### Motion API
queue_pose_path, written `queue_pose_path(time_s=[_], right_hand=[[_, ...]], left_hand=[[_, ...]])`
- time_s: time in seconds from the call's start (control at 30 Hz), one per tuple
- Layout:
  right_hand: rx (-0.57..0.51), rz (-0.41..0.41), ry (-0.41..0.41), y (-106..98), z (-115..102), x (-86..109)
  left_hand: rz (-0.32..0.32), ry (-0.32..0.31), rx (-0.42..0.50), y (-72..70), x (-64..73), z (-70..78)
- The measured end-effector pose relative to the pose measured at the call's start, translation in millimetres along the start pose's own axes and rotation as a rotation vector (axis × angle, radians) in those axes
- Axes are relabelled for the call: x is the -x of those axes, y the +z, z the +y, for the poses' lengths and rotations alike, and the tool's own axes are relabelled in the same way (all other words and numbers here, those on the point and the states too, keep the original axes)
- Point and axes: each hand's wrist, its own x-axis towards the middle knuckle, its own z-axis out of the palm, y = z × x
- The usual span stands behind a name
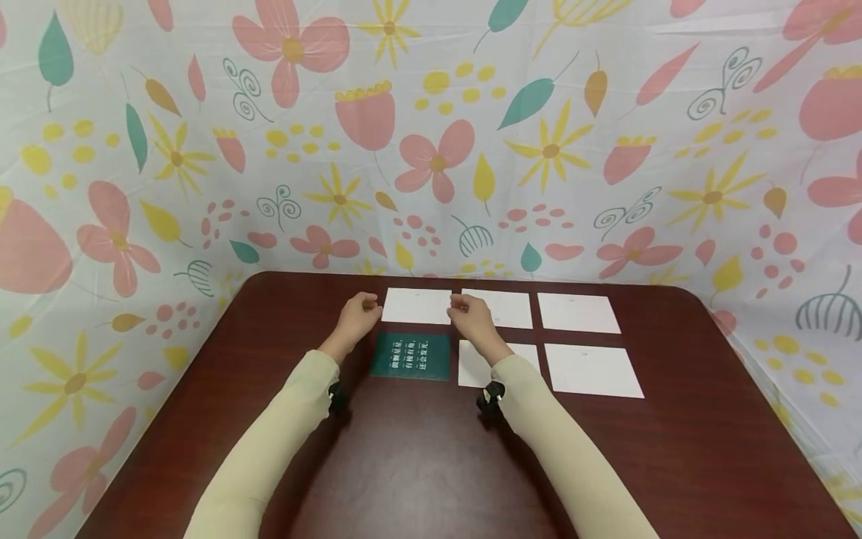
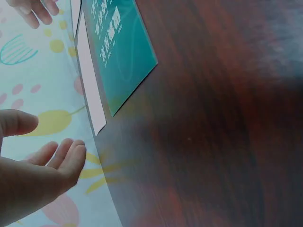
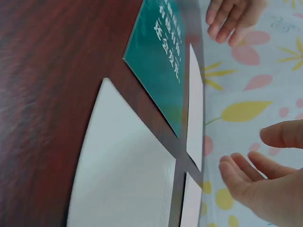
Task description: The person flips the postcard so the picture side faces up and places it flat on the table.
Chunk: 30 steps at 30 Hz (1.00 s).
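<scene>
Several cards lie in two rows on the dark wooden table. My left hand (image 1: pixel 359 318) hovers at the left edge of the back-left white card (image 1: pixel 417 306). At that card's right edge hangs my right hand (image 1: pixel 474 320), partly covering the back-middle white card (image 1: pixel 505 305). Both hands have loosely bent fingers, with a gap to the thumb and nothing between, as the left wrist view shows for the left fingers (image 2: pixel 71 158). In front of the back-left card is a teal card (image 1: pixel 412 356) with white Chinese writing. Under my right wrist sits another white card (image 1: pixel 471 367).
Two more white cards, the back-right card (image 1: pixel 578 313) and the front-right card (image 1: pixel 594 370), lie at the right of the rows. Behind the table (image 1: pixel 417 464) hangs a flower-patterned curtain (image 1: pixel 431 202), close to its back edge. A black strap-like device (image 1: pixel 491 397) is at my right wrist.
</scene>
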Motion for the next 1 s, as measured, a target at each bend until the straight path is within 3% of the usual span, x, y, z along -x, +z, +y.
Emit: queue_pose_path(time_s=[0.2,0.47,0.67,1.0], right_hand=[[-0.095,-0.014,0.065,10,-5,-10.8],[-0.097,-0.038,0.132,19,-11,-15.8],[-0.109,-0.059,0.166,22,-7,-18.0],[-0.125,-0.046,0.183,22,-5,-19.8]], left_hand=[[-0.02,-0.061,0.137,3.0,-15.4,-1.1],[-0.019,-0.177,0.292,7.4,-28.7,-7.4],[0.002,-0.196,0.292,14.0,-32.5,-8.3],[-0.022,-0.162,0.255,24.6,-36.4,-5.4]])
